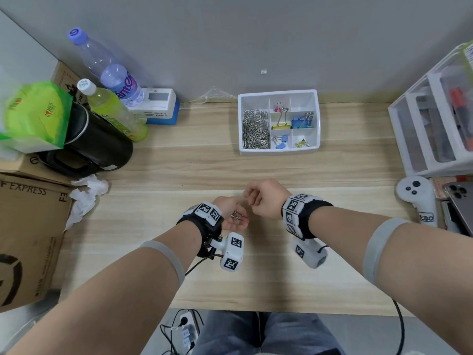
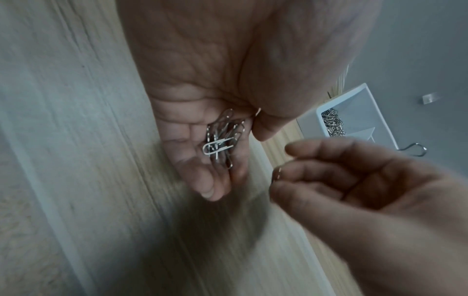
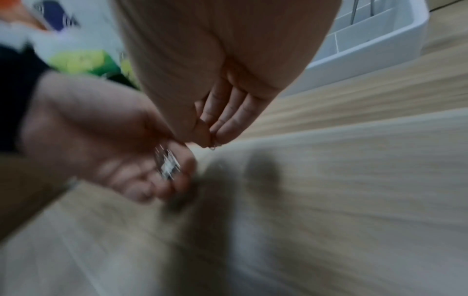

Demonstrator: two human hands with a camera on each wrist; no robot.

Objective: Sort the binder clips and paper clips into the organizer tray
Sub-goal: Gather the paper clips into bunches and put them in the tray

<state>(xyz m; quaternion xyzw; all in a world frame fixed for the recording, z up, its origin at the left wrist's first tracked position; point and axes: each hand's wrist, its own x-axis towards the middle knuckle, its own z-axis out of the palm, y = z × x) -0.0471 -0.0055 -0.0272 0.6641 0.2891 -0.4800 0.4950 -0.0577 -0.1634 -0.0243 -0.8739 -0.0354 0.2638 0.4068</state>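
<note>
My left hand (image 1: 234,217) is held palm up above the wooden table, lightly cupped, with several silver paper clips (image 2: 222,140) lying loose in it. Just to its right, my right hand (image 1: 256,198) has its fingers curled and pinches a single paper clip (image 2: 278,173) between thumb and fingertips; the same clip (image 3: 212,144) shows blurred in the right wrist view. The white organizer tray (image 1: 279,151) stands at the back of the table. Its tall left compartment holds a pile of paper clips (image 1: 256,129). Other compartments hold a yellow binder clip (image 1: 281,125), blue binder clips (image 1: 302,122) and smaller ones.
At the left stand two bottles (image 1: 112,78), a black jug (image 1: 94,147), a cardboard box (image 1: 28,226) and crumpled tissue (image 1: 87,196). White drawers (image 1: 432,129), a white controller (image 1: 419,198) and a phone (image 1: 460,198) sit at the right.
</note>
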